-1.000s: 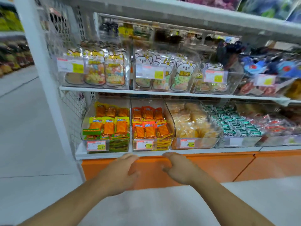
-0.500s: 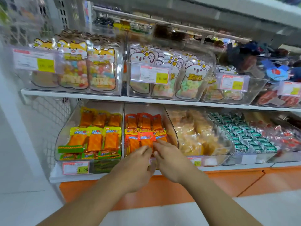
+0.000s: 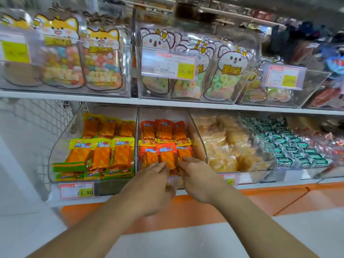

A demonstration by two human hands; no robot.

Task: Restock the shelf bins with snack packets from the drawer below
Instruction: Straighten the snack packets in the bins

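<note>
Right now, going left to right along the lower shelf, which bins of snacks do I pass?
Bin of yellow-and-green topped orange packets → bin of red-topped orange packets → bin of pale yellow packets → bin of green-and-white packets → red-wrapped sweets.

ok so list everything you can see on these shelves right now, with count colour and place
clear plastic bin of red-topped orange snack packets: one, lower shelf, centre
clear bin of yellow-and-green-topped orange packets: one, lower shelf, left
clear bin of pale yellow wrapped snacks: one, right of centre
green and white small packets: many, lower shelf, right
fox-shaped candy bags: several, upper shelf, left
koala-shaped ring candy bags: several, upper shelf, centre
price tags: several, white and yellow, bin fronts
orange drawer front: below shelf
left hand: fingertips at the red-topped packets
right hand: same bin's front
</note>
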